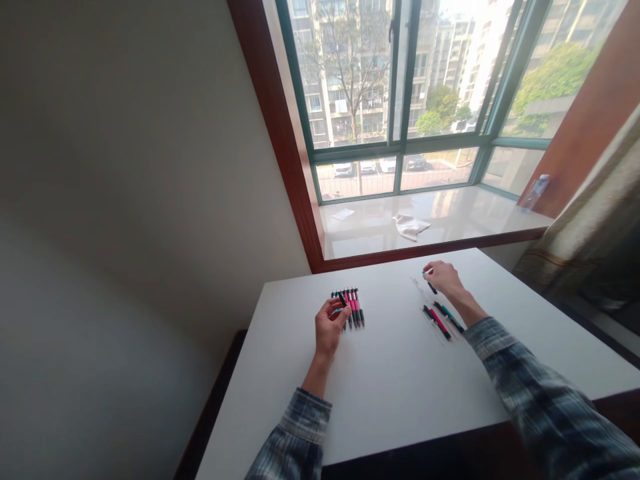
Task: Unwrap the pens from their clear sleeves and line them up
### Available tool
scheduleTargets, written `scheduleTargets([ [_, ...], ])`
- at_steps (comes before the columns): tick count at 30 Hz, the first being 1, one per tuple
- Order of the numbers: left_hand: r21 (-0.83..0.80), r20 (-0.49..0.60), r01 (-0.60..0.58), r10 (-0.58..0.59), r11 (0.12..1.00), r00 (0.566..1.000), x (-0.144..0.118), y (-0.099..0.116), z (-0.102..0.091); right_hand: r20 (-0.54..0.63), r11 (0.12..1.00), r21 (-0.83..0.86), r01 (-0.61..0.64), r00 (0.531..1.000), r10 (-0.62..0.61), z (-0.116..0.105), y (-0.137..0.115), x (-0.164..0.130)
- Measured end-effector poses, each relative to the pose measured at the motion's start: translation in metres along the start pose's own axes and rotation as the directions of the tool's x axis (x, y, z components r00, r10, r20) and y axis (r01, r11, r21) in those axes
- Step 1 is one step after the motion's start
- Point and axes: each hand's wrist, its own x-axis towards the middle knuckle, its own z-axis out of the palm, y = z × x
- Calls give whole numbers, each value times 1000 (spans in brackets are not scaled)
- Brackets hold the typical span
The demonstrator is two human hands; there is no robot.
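Note:
My left hand is closed in a pinch around a short black pen part, over the left end of a row of pens. Those pens lie side by side, with pink, teal and clear barrels and dark grips; my fingers hide some of them. Farther right, my right hand pinches a teal and black pen piece just above the table. Close below that hand lie a pink and black pen barrel and a teal and black pen barrel. Thin refills rest beside them.
The white table stands against a window sill. A crumpled white cloth and a clear plastic bottle are on the sill. A curtain hangs at the right, and a bare wall rises on the left.

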Motion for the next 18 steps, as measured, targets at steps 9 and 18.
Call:
scheduleTargets([
  [9,-11,110,-3,4,1000,994,-2,-1,0,36,536,818,208,912,-409,49,-93,-108],
  [18,45,237,-50,38,998,971,-4,-3,6,113,397,914,86,884,-453,79,-103,-125],
])
